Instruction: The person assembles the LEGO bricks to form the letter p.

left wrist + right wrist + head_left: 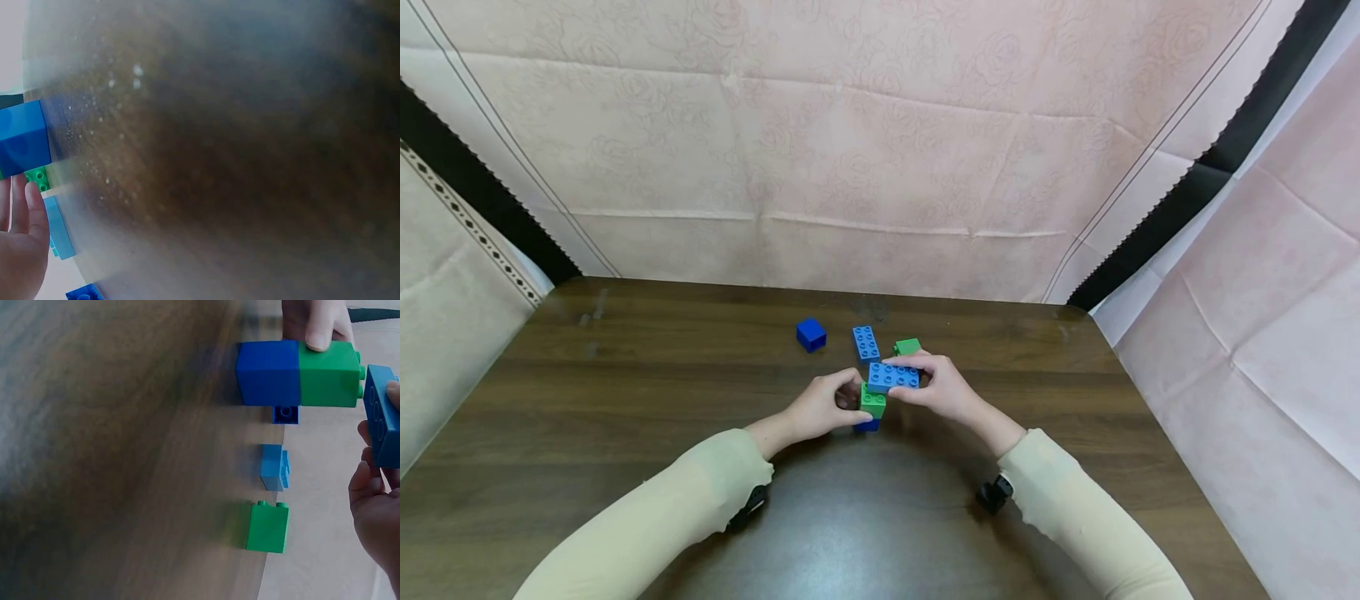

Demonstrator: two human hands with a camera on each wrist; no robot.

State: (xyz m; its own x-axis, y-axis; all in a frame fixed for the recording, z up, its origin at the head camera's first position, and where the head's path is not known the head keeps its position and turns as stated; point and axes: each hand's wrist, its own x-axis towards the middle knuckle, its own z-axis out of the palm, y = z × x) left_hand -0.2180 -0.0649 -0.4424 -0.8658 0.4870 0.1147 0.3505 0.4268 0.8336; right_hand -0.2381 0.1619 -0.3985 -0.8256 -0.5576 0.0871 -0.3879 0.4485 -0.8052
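My left hand (816, 408) grips a green block (872, 402) that is stacked on a dark blue block (867, 426); the thumb lies on the green block's near side. A long light blue block (892, 377) is pinched between the thumb and fingers of my right hand (946, 390). It hangs slightly tilted just above the green block's studs, as the right wrist view shows of the long block (381, 419). The left wrist view catches only part of the dark blue block (25, 140) and of a hand (22, 256).
Beyond the hands on the brown wooden table (625, 417) stand a dark blue block (811, 335), a light blue block (866, 343) and a green block (907, 346), the last partly behind my right hand. A pale patterned cloth (850, 167) hangs past the far edge.
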